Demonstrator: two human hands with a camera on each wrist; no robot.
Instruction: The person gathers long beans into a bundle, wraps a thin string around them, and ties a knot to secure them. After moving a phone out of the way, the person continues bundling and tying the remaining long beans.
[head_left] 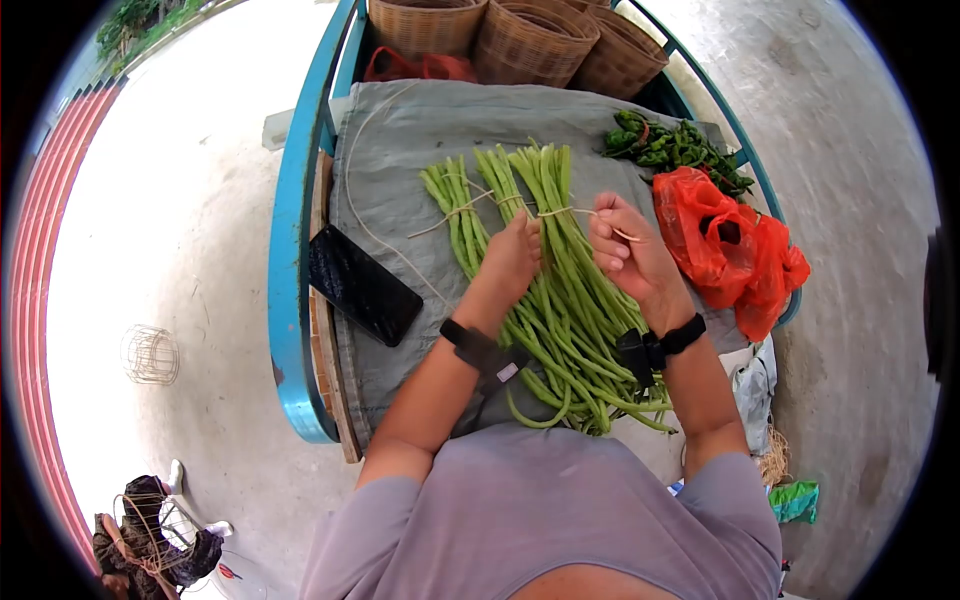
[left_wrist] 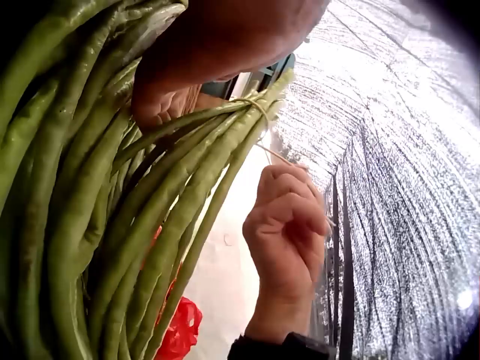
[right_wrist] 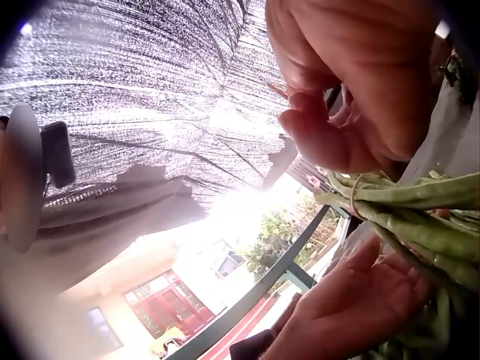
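Long green beans (head_left: 570,300) lie in tied bundles on a grey cloth; the right bundle has a thin tie (head_left: 565,211) round its upper part. My right hand (head_left: 635,250) pinches that tie's loose end to the right of the bundle, also visible in the left wrist view, where my right hand (left_wrist: 289,232) has curled fingers. Against the beans is my left hand (head_left: 512,262); in the right wrist view my left hand (right_wrist: 360,307) shows its palm, thumb apart from fairly straight fingers, some hidden by beans (right_wrist: 420,225). A second tie (head_left: 455,212) circles the left bundle.
A black phone (head_left: 365,285) lies left on the cloth (head_left: 390,150), near the blue rail (head_left: 290,300). Green peppers (head_left: 680,150) and red plastic bags (head_left: 715,240) are at right. Woven baskets (head_left: 530,45) stand behind. A person (head_left: 150,530) is at lower left.
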